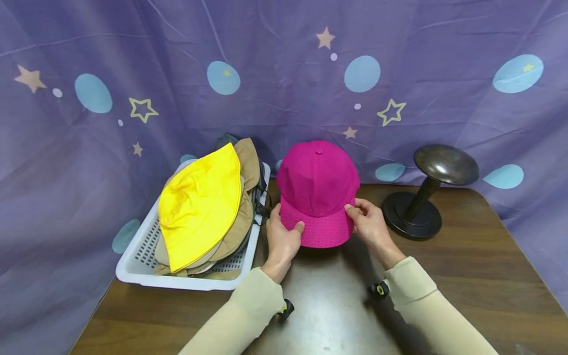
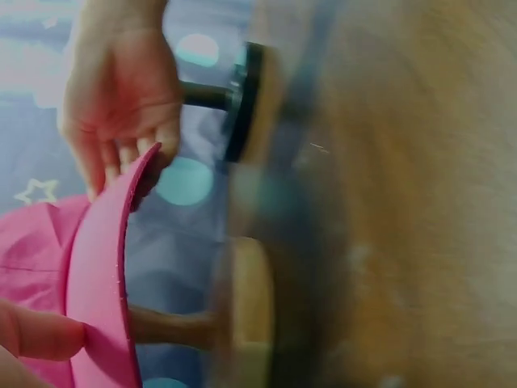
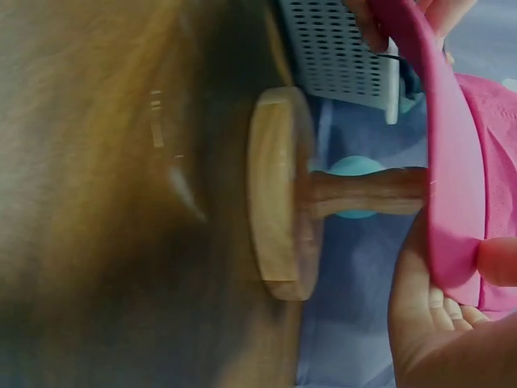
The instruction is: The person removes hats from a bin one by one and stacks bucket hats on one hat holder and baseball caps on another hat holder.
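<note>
A bright pink baseball cap (image 1: 317, 177) sits over a light wooden hat stand, its dotted brim towards me. In the head view the cap hides the stand; the right wrist view shows the stand's round base (image 3: 279, 194) and its post rising under the cap. My left hand (image 1: 284, 239) pinches the brim's left side, thumb on top. On the brim's right side, my right hand (image 1: 372, 227) grips the edge with the thumb above and the fingers beneath. The left wrist view also shows the brim (image 2: 101, 267) between both hands.
Left of the cap stands a white plastic basket (image 1: 128, 268) with a yellow bucket hat (image 1: 199, 202) on top of several beige and dark hats. A dark hat stand (image 1: 412, 217) with a bare domed top is at the right. Behind the wooden table (image 1: 488, 276) hangs a purple curtain (image 1: 284, 74).
</note>
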The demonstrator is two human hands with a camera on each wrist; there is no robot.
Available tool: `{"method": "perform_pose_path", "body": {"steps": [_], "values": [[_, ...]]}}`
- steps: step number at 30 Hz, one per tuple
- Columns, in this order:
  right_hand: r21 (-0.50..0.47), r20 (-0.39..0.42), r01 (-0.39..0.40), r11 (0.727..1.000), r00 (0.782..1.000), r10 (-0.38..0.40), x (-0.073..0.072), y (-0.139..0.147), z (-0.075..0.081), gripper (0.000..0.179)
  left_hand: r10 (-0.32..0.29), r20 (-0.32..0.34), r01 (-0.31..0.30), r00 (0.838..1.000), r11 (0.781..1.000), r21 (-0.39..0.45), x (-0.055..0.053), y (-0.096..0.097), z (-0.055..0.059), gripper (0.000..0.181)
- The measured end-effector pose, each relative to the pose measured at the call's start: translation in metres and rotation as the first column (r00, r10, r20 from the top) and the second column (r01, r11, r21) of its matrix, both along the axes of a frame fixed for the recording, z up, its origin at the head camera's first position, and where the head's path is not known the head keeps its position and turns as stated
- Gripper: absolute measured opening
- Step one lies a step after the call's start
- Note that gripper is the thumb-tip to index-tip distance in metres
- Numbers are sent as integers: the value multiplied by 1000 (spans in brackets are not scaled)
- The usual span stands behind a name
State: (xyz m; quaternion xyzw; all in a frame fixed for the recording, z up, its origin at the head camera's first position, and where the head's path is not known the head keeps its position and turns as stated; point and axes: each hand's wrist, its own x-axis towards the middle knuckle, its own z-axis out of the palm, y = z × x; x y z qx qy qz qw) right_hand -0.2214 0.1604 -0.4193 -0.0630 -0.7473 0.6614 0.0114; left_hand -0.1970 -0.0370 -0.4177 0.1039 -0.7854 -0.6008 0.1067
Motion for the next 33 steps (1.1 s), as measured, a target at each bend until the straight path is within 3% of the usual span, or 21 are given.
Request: {"method": "perform_pose_path", "body": {"steps": [5,11,17,25,29,33], "values": [[153,-26,2,988,1000,2,0,-2,-13,31,17,-24,-17,1000,1000,-23,-3,-2,-21,72],[209,-46,6,978,999,4,-1,-6,-21,27,26,-32,-28,999,998,-52,-6,-6,-32,70],[219,-51,4,976,999,7,0,-7,-21,29,16,-15,-18,1000,997,-79,-6,-6,-34,69],[196,-82,1,981,996,16,0,-3,-17,43,-9,13,10,1000,998,-54,-4,-5,-35,76],[168,-103,4,986,995,13,1,-1,-17,47,-14,-14,13,1000,999,-39,0,-3,-34,71],[220,-127,54,974,992,-26,6,0,-12,48,-39,-66,38,997,999,-23,7,-3,-30,65]]}}
